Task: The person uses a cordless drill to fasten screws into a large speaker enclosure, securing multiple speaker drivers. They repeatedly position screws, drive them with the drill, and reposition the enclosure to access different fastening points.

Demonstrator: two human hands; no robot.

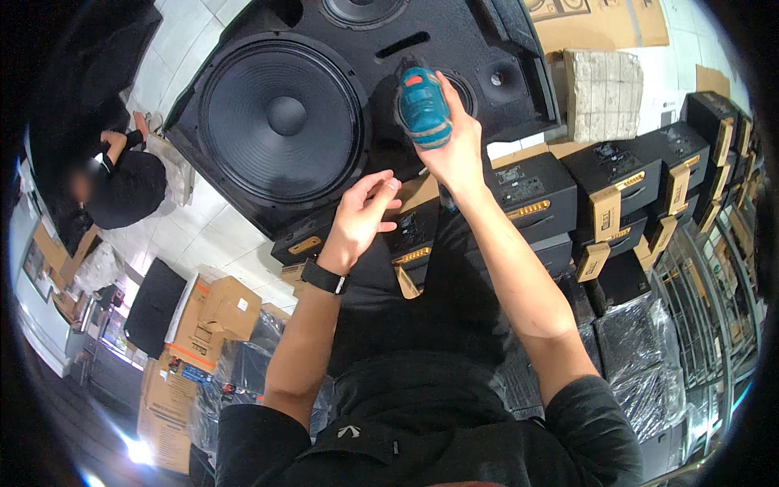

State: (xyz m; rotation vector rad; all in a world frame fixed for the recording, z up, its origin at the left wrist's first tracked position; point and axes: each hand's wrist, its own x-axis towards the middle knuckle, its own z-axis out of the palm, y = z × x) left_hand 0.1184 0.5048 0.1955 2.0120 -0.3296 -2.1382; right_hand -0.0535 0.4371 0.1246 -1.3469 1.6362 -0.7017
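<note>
A teal cordless drill (425, 109) with a red patch on its body is gripped in my right hand (454, 154). It is over the smaller round driver on the right of a large black speaker cabinet (389, 97); the drill's bit is hidden beneath its body. My left hand (365, 213) hovers by the cabinet's near edge, just right of the big woofer cone (286, 116). Its fingers are loosely apart, the thumb lying close to the index finger, and I see nothing held in it. A dark watch (323, 278) is on my left wrist.
Black boxed units (613, 170) with cardboard pieces stand in rows at right, beside a metal rack (706, 325). A worn pale block (603, 96) lies beyond them. Cardboard cartons (231, 307) and plastic-wrapped goods are at lower left. Another person (130, 191) crouches at far left.
</note>
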